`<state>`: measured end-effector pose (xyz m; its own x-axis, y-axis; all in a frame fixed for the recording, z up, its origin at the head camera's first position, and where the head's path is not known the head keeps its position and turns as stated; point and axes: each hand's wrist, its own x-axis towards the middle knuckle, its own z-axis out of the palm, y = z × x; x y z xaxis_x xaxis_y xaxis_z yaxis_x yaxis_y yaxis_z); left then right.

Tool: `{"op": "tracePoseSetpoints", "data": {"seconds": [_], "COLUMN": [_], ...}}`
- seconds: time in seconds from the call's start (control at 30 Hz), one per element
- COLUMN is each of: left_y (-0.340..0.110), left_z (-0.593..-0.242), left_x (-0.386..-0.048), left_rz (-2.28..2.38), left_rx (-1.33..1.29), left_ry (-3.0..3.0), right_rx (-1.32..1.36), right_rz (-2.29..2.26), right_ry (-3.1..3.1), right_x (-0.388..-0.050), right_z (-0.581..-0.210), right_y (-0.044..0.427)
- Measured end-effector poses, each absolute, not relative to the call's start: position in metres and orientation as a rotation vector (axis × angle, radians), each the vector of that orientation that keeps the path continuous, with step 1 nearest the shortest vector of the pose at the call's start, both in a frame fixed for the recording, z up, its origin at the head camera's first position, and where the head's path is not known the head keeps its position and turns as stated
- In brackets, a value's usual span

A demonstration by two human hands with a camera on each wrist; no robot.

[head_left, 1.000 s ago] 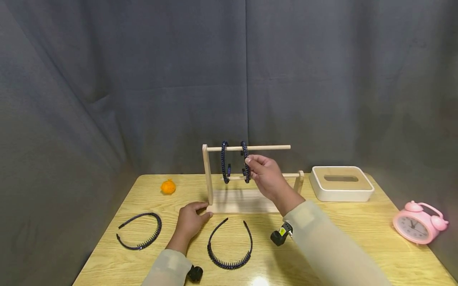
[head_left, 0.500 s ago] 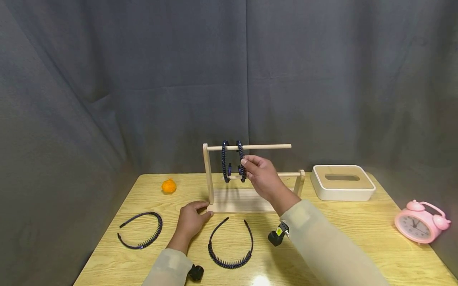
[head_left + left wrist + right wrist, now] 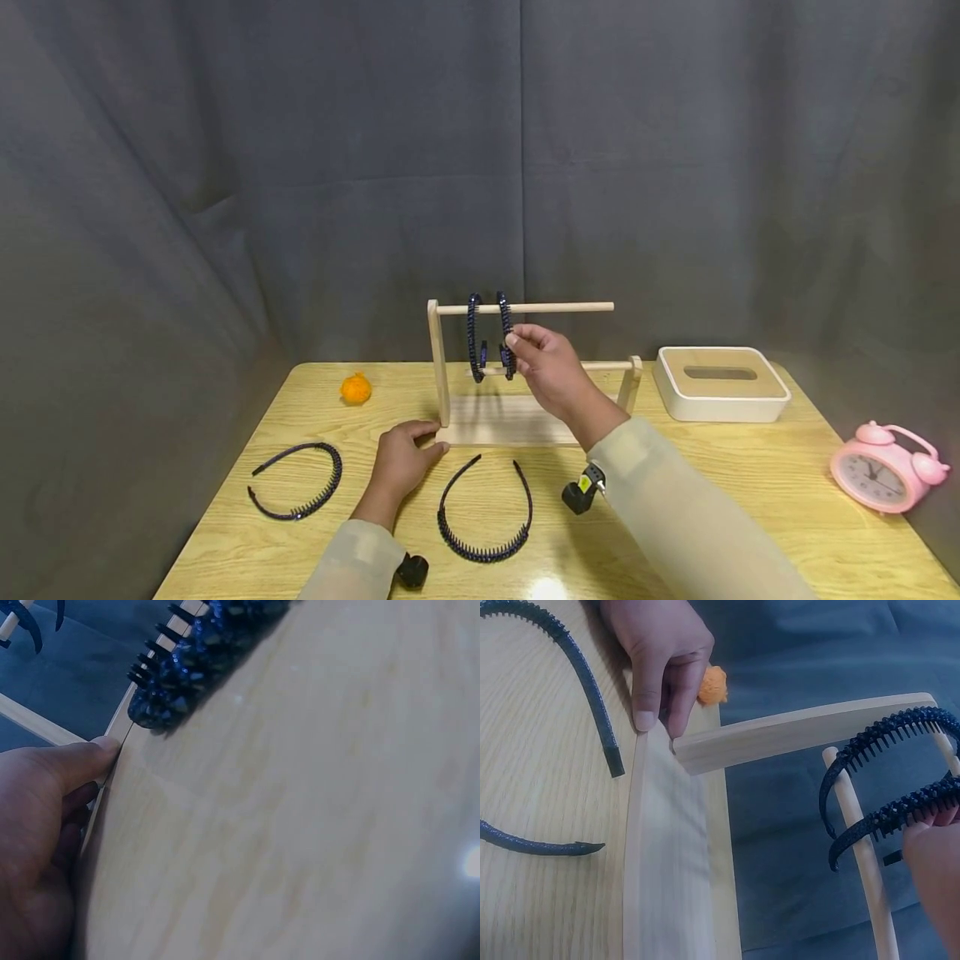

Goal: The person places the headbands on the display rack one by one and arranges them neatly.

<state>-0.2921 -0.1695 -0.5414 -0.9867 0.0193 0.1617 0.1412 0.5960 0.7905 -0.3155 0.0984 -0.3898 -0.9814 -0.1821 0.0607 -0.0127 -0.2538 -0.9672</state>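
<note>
I have the dark blue headband (image 3: 506, 321), a glossy plastic arch with comb teeth, pinched between thumb and fingers of my right grip (image 3: 551, 371). It sits at my fingertips, at 10 o'clock from the middle of that hand, looped over the upper dowel of a pale wooden rack (image 3: 502, 421), its lower part beside the lower dowel. A matching second headband (image 3: 472, 342) hangs on the same dowel, just beyond at 10 o'clock.

At 8 o'clock, thumb and fingers of my left grip (image 3: 405, 458) hold the near left corner of the rack's base. From there, a third toothed headband (image 3: 483, 554) lies on the wood-grain tabletop (image 3: 675, 517) at 4 o'clock, a fourth (image 3: 330, 483) near 9 and a fuzzy orange ball (image 3: 356, 388) at 11.

At 3 o'clock from my right grip stands a white tissue box with a wooden lid (image 3: 720, 406); a pink twin-bell alarm clock (image 3: 862, 479) is at 4 from that. The clock's dial markings and the yellow label (image 3: 583, 482) on my right wrist strap are too small to read.
</note>
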Motion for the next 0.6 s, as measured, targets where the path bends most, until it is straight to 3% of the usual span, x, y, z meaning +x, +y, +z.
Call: {"op": "tracePoseSetpoints", "data": {"seconds": [0.6], "left_y": [-0.1721], "left_z": [-0.5423], "left_x": [-0.2903], "left_rz": [-1.390], "left_rx": [-0.090], "left_ry": [-2.677], "right_rx": [-0.258], "right_rz": [-2.423], "right_ry": [1.780], "right_x": [-0.3159], "right_z": [-0.3947], "right_y": [0.0883]}}
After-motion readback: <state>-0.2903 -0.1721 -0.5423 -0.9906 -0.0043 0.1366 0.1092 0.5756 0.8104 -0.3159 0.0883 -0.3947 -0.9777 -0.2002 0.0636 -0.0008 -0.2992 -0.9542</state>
